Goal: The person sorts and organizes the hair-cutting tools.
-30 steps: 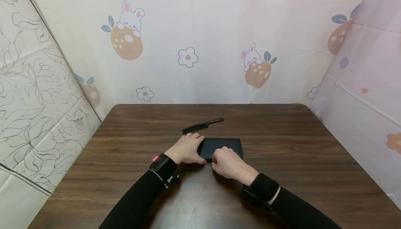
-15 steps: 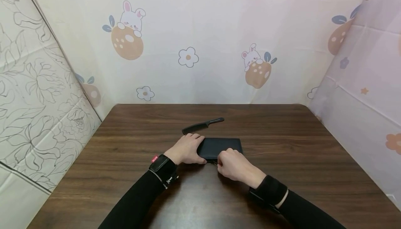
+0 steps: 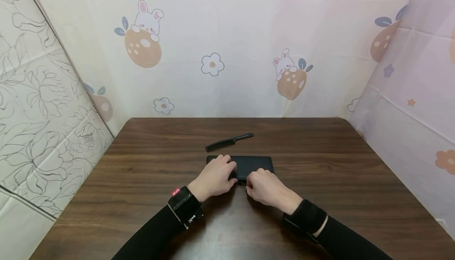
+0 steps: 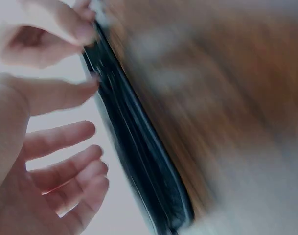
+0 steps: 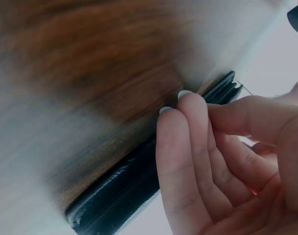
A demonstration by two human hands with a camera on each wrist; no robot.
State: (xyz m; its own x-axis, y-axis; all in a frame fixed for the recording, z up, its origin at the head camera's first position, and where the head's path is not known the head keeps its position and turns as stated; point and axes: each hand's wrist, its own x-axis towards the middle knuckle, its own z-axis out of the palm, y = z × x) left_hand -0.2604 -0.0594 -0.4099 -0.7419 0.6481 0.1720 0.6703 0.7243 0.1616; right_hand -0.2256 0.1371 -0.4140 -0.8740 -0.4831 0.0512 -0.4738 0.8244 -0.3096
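Observation:
A black zip-around wallet point(image 3: 254, 165) lies flat on the brown table, its long zipped side facing me. My left hand point(image 3: 217, 175) is at its left part, with relaxed fingers over the top and the thumb by the front edge. The left wrist view shows the thumb tip close to the zip side of the wallet point(image 4: 134, 142), along which a dark slit runs. My right hand point(image 3: 268, 189) has curled fingers at the front edge and pinches the zipper pull, mostly hidden by the fingers. Zip teeth show along the wallet point(image 5: 119, 191) in the right wrist view.
A black comb point(image 3: 229, 142) with a handle lies just behind the wallet. The wood-grain table point(image 3: 320, 145) reaches back to a patterned curtain point(image 3: 245, 86). More patterned cloth hangs on the left and right sides.
My right hand has slid a little to the right along the wallet's front edge, then stayed there. My left hand has drawn back toward me, uncovering the wallet's far left corner.

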